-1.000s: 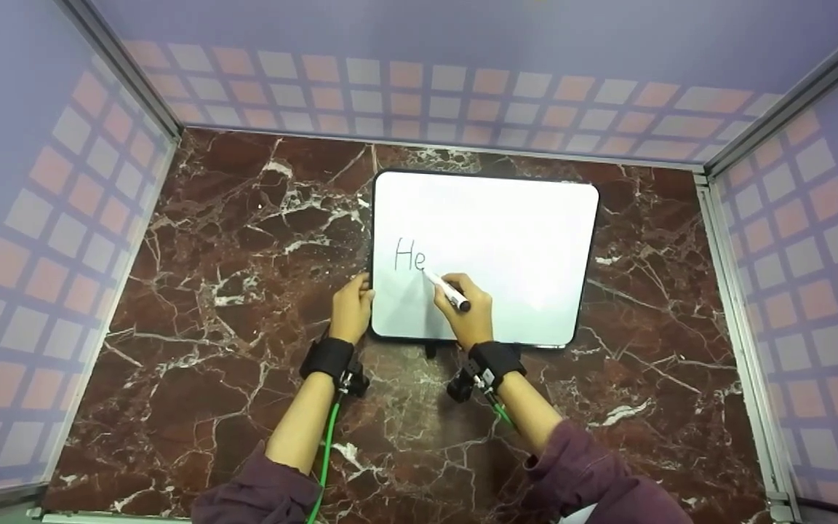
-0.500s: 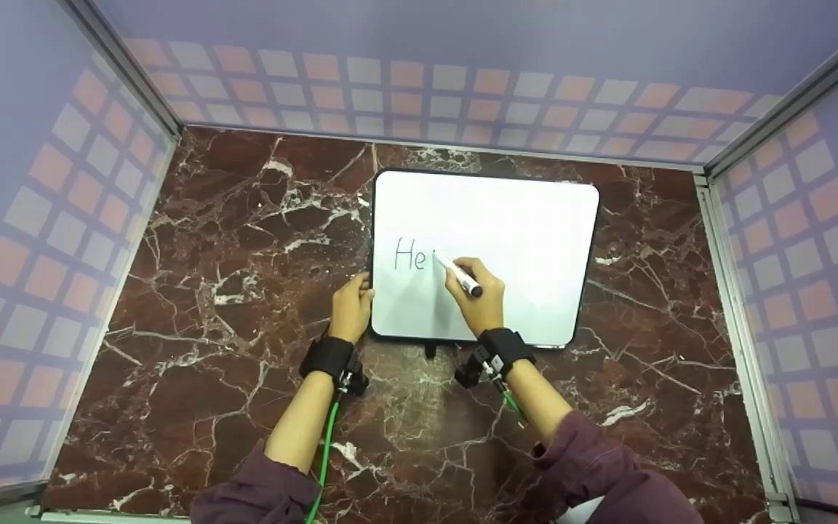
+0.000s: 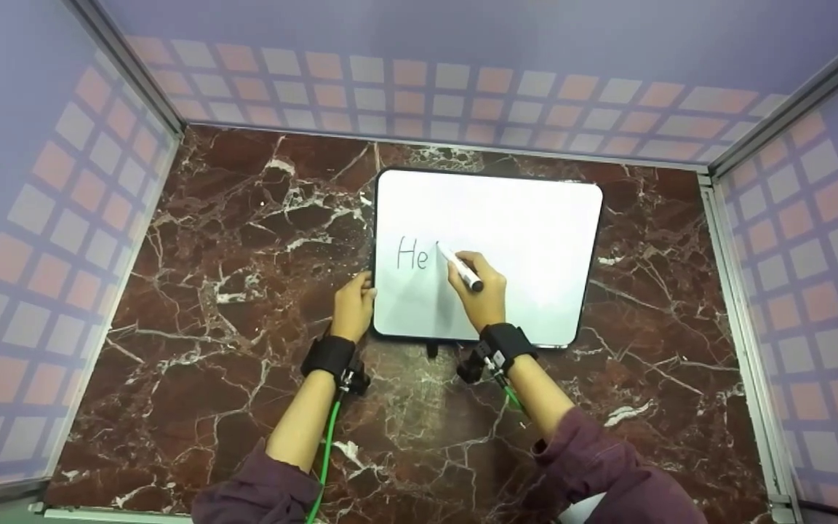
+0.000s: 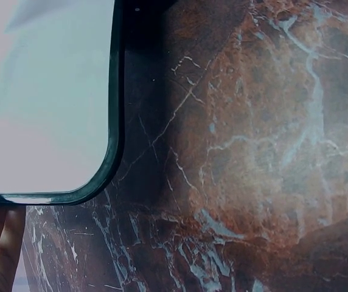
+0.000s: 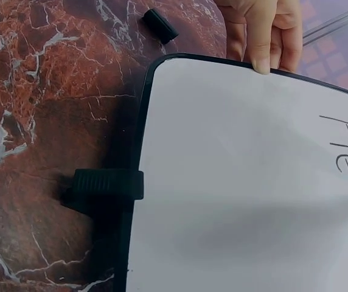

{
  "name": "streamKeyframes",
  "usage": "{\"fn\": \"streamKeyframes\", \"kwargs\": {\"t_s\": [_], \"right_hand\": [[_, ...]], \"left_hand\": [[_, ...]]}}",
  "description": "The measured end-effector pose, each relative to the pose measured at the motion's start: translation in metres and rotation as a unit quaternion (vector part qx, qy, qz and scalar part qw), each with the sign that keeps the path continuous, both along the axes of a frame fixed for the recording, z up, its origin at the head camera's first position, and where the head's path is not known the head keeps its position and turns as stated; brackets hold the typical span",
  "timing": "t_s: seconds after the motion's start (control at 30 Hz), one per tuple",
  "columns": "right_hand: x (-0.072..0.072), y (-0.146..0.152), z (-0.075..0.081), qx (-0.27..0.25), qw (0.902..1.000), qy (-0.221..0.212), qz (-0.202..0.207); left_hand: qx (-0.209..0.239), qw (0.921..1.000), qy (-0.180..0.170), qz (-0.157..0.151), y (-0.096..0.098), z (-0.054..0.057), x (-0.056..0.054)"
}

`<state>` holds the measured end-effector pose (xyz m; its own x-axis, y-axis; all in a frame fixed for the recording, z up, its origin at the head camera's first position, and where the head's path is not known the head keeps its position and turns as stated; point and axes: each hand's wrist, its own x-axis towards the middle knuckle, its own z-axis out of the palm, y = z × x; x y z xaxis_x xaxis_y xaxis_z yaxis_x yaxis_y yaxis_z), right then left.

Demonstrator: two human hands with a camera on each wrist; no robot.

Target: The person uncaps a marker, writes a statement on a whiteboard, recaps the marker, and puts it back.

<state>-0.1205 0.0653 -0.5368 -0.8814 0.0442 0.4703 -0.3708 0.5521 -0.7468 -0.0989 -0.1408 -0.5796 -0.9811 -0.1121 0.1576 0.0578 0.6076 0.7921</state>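
A white marker with a black end (image 3: 464,269) is pinched in my right hand (image 3: 486,295), its tip touching or close to the whiteboard (image 3: 521,233). The black letters "He" (image 3: 412,254) stand on the board's left half, with a short mark beside the marker tip. My left hand (image 3: 351,306) grips the board's left edge. In the right wrist view, the left thumb (image 5: 261,52) presses the front face while fingers lie behind the rim. The left wrist view shows only part of that hand (image 4: 0,243) at a corner. My right hand and marker are outside the right wrist view.
A black clip-like part (image 5: 104,184) sticks out from the board's lower edge. A small black cylindrical piece (image 5: 160,25) appears near the lower left corner. The brown marbled table (image 3: 244,364) is enclosed by checked panels (image 3: 448,80). A green cable (image 3: 327,451) runs along the left forearm.
My right hand has moved right and up with the marker, from the end of the "e" to a spot beside it, where a short new mark shows. My left hand stays on the edge.
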Motion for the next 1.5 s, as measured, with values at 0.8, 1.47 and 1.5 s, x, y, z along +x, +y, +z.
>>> {"fn": "streamKeyframes", "kwargs": {"t_s": [0.8,1.47,1.5], "right_hand": [[0.010,0.001,-0.008,0.023,0.9997,0.009,0.009],[0.023,0.003,-0.017,0.026,0.9992,0.012,0.026],[0.023,0.003,-0.017,0.027,0.9992,0.013,0.026]], "left_hand": [[0.008,0.9998,-0.015,-0.001,0.000,-0.003,0.000],[0.003,0.9999,-0.010,-0.003,0.000,-0.001,-0.001],[0.003,0.9999,-0.009,-0.004,0.000,-0.001,-0.001]]}}
